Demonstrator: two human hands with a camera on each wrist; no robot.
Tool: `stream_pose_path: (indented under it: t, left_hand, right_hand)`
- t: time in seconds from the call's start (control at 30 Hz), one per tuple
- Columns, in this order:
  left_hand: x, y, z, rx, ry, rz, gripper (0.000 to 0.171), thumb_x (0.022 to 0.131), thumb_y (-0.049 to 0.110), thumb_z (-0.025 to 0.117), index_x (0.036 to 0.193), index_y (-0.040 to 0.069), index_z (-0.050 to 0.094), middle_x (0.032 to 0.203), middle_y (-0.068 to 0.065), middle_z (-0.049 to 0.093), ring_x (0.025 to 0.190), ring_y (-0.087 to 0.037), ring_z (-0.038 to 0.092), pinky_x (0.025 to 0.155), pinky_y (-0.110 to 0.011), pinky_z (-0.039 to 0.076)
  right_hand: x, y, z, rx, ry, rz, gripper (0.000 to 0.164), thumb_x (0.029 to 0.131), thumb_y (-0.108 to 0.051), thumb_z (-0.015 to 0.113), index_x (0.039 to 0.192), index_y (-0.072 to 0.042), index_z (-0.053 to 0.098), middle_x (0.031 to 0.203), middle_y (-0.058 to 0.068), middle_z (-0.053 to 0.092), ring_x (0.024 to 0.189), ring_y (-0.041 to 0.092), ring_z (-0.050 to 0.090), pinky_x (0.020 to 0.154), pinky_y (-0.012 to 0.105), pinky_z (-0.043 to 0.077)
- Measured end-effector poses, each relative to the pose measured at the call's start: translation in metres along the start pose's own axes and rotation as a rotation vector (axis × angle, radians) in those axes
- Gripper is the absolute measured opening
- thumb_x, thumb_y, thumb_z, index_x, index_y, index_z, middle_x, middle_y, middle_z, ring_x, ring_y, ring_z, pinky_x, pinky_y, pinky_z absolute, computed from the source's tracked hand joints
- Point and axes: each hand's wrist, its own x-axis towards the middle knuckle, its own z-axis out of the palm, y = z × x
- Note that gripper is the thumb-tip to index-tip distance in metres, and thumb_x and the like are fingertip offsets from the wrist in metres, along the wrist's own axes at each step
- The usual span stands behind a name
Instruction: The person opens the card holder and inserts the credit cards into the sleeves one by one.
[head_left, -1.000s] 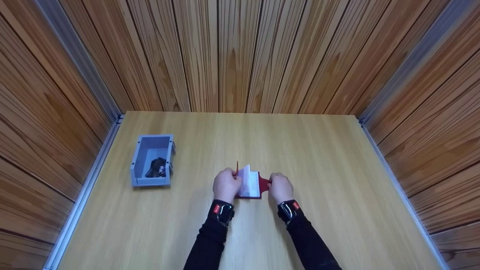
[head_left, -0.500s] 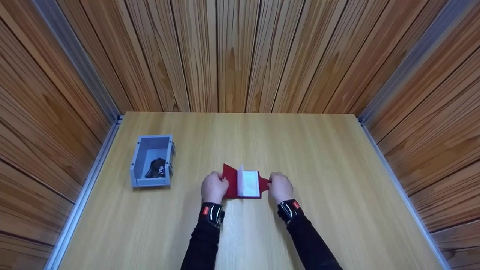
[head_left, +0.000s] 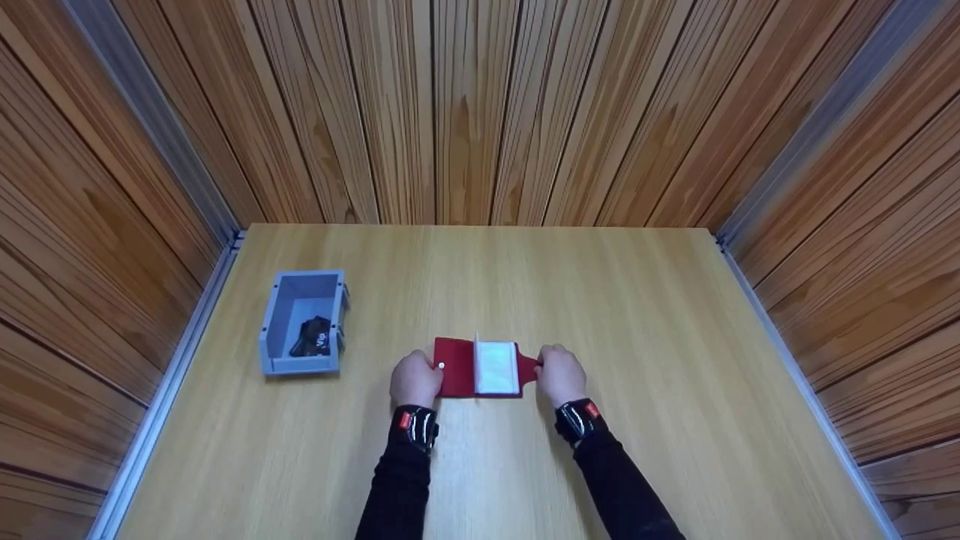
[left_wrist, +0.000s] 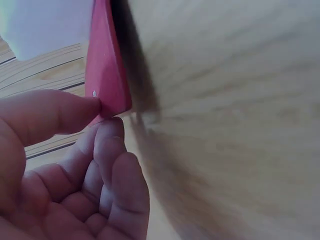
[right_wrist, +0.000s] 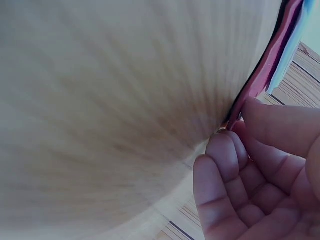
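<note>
A red card holder lies opened out on the table, its cover to the left with a small snap button. Whitish plastic sleeves fill its right half, and one sleeve stands up at the fold. My left hand pinches the cover's left edge between thumb and finger; in the left wrist view the thumb presses beside the snap on the red cover. On the other side my right hand pinches the narrow closing tab, whose red edge shows between thumb and forefinger in the right wrist view.
To the left on the wooden table stands a grey-blue bin with a dark packet bearing white lettering inside. Wood-plank walls and metal rails bound the table at the back and sides.
My left hand has moved left and swung the red cover over until it lies flat, baring the snap and sleeves. The right hand keeps its hold on the tab in place.
</note>
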Motion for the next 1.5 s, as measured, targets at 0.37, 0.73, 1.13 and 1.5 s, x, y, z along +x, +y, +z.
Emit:
stream_pose_path:
  t: [0.37,0.73,1.13,1.5]
  left_hand:
    - [-0.001,-0.006,0.002,-0.030,-0.014,-0.012,0.018,0.086,0.014,0.072,0.076,0.007,0.058,0.070,-0.005,0.058,0.071,-0.024,0.057,0.063,-0.039,0.045]
    - [0.000,-0.007,0.002,-0.039,0.005,0.013,0.013,0.084,0.012,0.071,0.077,0.007,0.061,0.071,-0.005,0.060,0.072,-0.025,0.058,0.065,-0.040,0.047]
    - [0.001,-0.010,0.005,-0.037,0.040,0.051,0.013,0.082,0.011,0.071,0.075,0.007,0.061,0.070,-0.005,0.061,0.071,-0.027,0.060,0.066,-0.042,0.047]
    - [0.000,-0.013,0.005,-0.058,0.035,0.042,0.011,0.081,0.012,0.073,0.077,0.007,0.065,0.074,-0.006,0.065,0.075,-0.028,0.063,0.068,-0.043,0.048]
  right_hand:
    - [-0.002,-0.001,-0.003,0.019,-0.019,0.006,0.014,0.080,-0.004,0.076,0.079,-0.002,0.063,0.079,0.011,0.060,0.075,0.032,0.061,0.067,0.046,0.050]
    - [0.001,-0.007,-0.012,0.063,0.023,0.017,0.014,0.082,-0.007,0.076,0.084,0.000,0.064,0.081,0.011,0.059,0.075,0.030,0.059,0.068,0.044,0.050]
    - [0.000,-0.028,-0.014,0.126,0.148,-0.220,0.012,0.082,-0.007,0.077,0.093,-0.003,0.073,0.094,0.010,0.069,0.090,0.031,0.062,0.079,0.044,0.052]
    - [-0.012,-0.057,0.002,0.095,-0.037,-0.497,0.014,0.088,-0.010,0.073,0.101,-0.005,0.075,0.096,0.008,0.070,0.095,0.026,0.063,0.087,0.039,0.050]
